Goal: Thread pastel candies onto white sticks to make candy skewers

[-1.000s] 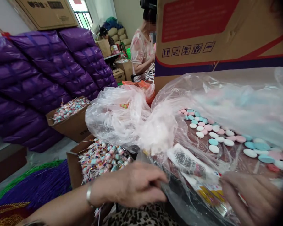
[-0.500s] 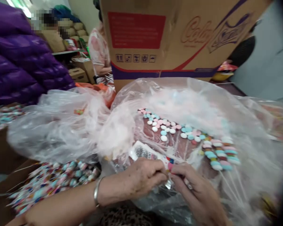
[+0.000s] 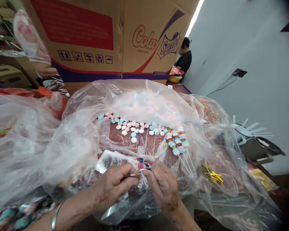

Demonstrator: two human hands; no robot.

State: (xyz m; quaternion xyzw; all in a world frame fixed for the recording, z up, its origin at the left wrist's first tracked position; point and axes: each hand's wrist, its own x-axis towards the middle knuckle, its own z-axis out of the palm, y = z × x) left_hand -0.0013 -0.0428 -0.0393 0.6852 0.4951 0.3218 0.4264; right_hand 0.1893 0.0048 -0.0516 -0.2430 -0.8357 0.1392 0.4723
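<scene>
My left hand [image 3: 115,184] and my right hand [image 3: 162,186] meet at the bottom centre, fingertips pinched together on a small printed wrapper [image 3: 141,165] with a thin stick between them. A printed packet with a barcode [image 3: 110,160] lies just behind my fingers. Beyond it, loose round candies [image 3: 132,128] in pink, blue and white lie scattered on a large clear plastic bag [image 3: 144,99]. Several assembled candy sticks [image 3: 178,142] lie to the right of the loose candies.
A big Cola Sprite cardboard box [image 3: 115,41] stands right behind the bag. Crumpled clear plastic [image 3: 21,141] fills the left. A dark device with white sticks [image 3: 257,146] sits at the right by the wall. Two other people [image 3: 184,59] work farther back. Gold twist ties [image 3: 210,175] lie under plastic.
The view has swung to the right, off the purple sacks and lollipop boxes. My two hands came together from apart and now pinch the small wrapper between them.
</scene>
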